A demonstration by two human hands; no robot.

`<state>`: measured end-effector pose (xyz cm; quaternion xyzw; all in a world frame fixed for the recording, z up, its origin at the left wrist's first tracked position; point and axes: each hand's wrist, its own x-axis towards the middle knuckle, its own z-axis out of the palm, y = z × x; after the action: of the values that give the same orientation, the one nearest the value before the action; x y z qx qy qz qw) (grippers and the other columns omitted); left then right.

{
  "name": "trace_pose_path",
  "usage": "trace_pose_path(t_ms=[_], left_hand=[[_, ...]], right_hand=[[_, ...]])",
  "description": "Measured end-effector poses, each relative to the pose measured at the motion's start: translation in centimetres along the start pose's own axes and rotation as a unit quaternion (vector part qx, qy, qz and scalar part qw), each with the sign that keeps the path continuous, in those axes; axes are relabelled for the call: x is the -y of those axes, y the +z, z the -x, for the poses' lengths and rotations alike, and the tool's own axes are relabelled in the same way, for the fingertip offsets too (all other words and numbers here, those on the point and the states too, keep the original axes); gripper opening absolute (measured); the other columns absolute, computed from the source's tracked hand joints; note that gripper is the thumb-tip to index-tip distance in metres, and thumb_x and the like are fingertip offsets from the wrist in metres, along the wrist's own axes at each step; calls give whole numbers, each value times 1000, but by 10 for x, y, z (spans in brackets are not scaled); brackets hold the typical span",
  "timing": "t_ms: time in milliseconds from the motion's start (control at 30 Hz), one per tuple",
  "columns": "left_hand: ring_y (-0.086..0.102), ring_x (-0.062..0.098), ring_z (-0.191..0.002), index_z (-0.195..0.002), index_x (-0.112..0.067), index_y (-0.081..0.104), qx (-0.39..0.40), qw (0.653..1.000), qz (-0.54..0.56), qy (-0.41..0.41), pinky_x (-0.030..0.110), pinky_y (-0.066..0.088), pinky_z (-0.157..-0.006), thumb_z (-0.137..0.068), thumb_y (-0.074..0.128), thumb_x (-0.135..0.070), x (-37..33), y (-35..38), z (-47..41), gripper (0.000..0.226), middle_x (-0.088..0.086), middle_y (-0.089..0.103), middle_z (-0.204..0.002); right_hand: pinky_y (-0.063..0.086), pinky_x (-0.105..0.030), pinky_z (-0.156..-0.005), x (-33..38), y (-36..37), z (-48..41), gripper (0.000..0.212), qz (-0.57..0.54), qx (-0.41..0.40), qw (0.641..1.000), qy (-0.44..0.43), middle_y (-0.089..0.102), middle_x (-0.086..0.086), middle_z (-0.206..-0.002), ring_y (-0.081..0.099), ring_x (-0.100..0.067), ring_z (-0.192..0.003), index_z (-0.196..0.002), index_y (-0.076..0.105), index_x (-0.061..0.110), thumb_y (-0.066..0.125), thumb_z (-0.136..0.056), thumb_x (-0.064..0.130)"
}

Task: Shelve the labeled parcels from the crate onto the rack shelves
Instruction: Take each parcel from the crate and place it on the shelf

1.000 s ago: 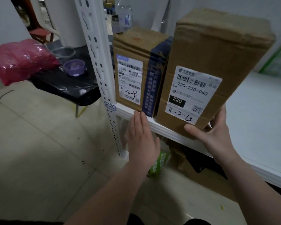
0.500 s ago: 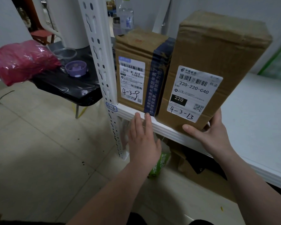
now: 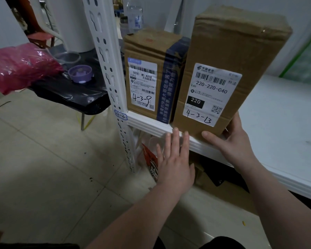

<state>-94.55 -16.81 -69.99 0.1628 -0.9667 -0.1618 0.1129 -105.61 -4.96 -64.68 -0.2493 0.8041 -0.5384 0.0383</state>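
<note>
– White rack shelf (image 3: pixel 276 114), marked 4-3 on its upright (image 3: pixel 106 60), with a pale tiled floor (image 3: pixel 43 159) below. Where's the parcel?
– The 4-3-13 parcel (image 3: pixel 223 69) stands upright at the shelf's front lip. It's close against the 4-3-9 parcel (image 3: pixel 145 49) on its left, though I can't tell if they touch. Its bottom edge looks right at the lip, perhaps slightly over.
– Hands?
– The right hand (image 3: pixel 235 146) grips the lower right corner, with the thumb across the front face and the fingers curled round the side. The left hand (image 3: pixel 174 162) is flat with straight fingers, its tips at the lip just below the parcel, holding nothing.
– How would you finish?
– Push low and square so the tall box doesn't tip backward. Leave the label facing out, flush with its neighbour.
– Room?
– There's plenty of bare board to the right. On the left, the neighbour and the upright hem it in. The black table (image 3: pixel 70 94) stands beyond the post, out of the way.
</note>
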Motion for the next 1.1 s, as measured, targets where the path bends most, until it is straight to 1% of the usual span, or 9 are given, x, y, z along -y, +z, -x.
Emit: trace_pose_path(t_ms=[100, 300, 467, 600, 700, 833, 933, 1000, 1100], left_hand=[[-28, 26, -142, -146, -25, -27, -3, 1000, -1, -5, 47, -20, -109, -95, 47, -42, -3, 0, -2, 91, 6, -30, -156], [-28, 27, -142, -147, -25, -26, 0, 1000, 2, -8, 47, -21, -108, -95, 46, -43, -6, 1, -5, 91, 6, -30, -156], [-22, 28, -145, -150, -25, -17, -17, 1000, 0, 9, 46, -24, -104, -92, 52, -41, -2, 4, -5, 91, 7, -21, -159], [-21, 28, -145, -150, -26, -16, -18, 1000, 3, 14, 47, -18, -109, -92, 52, -39, -1, 6, -5, 90, 7, -20, -159], [-18, 29, -146, -150, -25, -14, -18, 1000, 7, 16, 48, -13, -111, -91, 53, -36, -1, 6, -4, 90, 7, -18, -159], [-14, 31, -146, -151, -24, -10, -19, 1000, -1, 19, 48, -12, -110, -89, 56, -31, -1, 5, -4, 91, 8, -14, -160], [-14, 30, -146, -152, -23, -10, -16, 1000, -7, 21, 48, -12, -110, -89, 54, -32, -1, 4, -4, 91, 8, -14, -160], [-13, 31, -147, -151, -23, -10, -13, 1000, -13, 20, 50, -9, -111, -88, 55, -32, -1, 5, -4, 91, 8, -13, -160], [-1, 34, -147, -152, -20, -1, -22, 999, -21, 21, 52, 1, -113, -84, 61, -29, -1, 8, -4, 93, 11, -1, -161]], right_hand=[[47, -45, -105, 0, 1, -1, 109, 6, -3, 1000, 6, 61, 17, -131, 58, -9, -122, -151, 22, 36, 76, -60, 63], [47, -46, -104, 0, 0, -4, 109, 20, -4, 1000, 11, 63, 16, -128, 60, -11, -118, -151, 20, 36, 74, -61, 64], [48, -44, -103, -1, 0, -5, 108, 39, 6, 999, 13, 62, 19, -128, 61, -11, -116, -152, 18, 36, 70, -62, 66], [48, -44, -102, -2, 0, -6, 112, 61, 14, 998, 23, 62, 18, -129, 61, -13, -115, -154, 12, 34, 67, -63, 68], [47, -41, -103, -4, 1, -6, 109, 76, 19, 996, 31, 61, 16, -131, 61, -14, -116, -155, 8, 32, 71, -71, 59], [45, -36, -102, -6, 1, -9, 95, 103, 24, 994, 37, 58, 12, -136, 58, -17, -120, -155, 10, 28, 71, -84, 42], [45, -34, -100, -5, 0, -10, 89, 105, 25, 994, 36, 59, 11, -134, 58, -17, -119, -154, 14, 29, 70, -85, 40], [46, -34, -98, -4, 0, -10, 89, 105, 25, 994, 36, 60, 12, -132, 60, -17, -116, -153, 15, 31, 70, -85, 40], [49, -39, -99, -7, -2, -10, 98, 94, 26, 994, 39, 62, 11, -129, 61, -17, -115, -154, 13, 31, 76, -80, 40]])
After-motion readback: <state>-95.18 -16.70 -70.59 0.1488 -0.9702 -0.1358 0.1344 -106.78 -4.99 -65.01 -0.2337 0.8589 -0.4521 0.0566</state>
